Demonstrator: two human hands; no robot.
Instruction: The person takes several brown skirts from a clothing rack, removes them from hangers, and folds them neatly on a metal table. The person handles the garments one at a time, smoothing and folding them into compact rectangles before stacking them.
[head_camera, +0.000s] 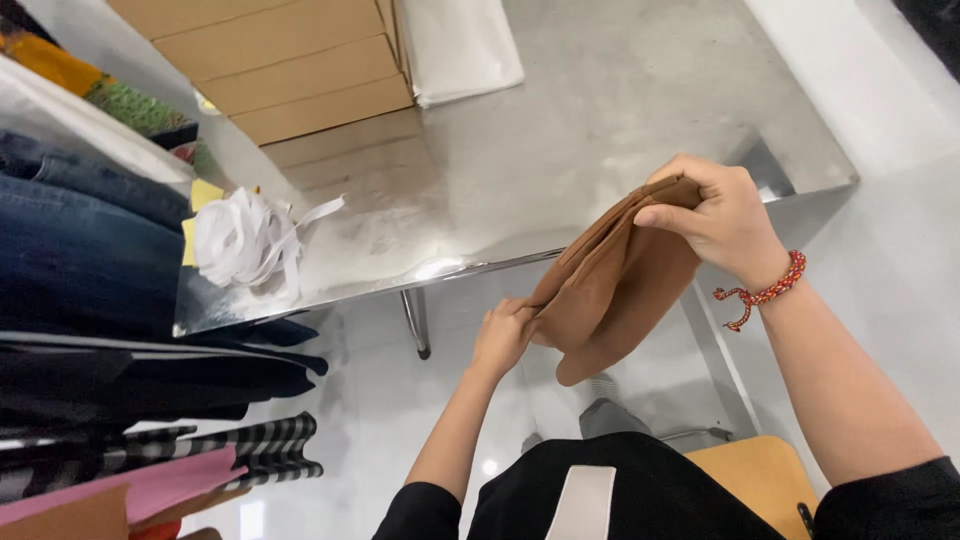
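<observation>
The person holds a folded brown felt-like cloth piece (615, 290) just off the front edge of the shiny steel table (560, 150). The right hand (715, 215) pinches its upper corner; the left hand (503, 335) grips its lower end. White ribbon strips (250, 235) lie on the table's left part.

Folded cloth (610, 290) held off the table's (560, 150) near edge, between left hand (503, 335) at its lower end and right hand (715, 215) at its upper end. On table: ribbon bundle (245, 238) left, stacked boxes (290, 65) behind. Hanging garments (110, 330) further left.
</observation>
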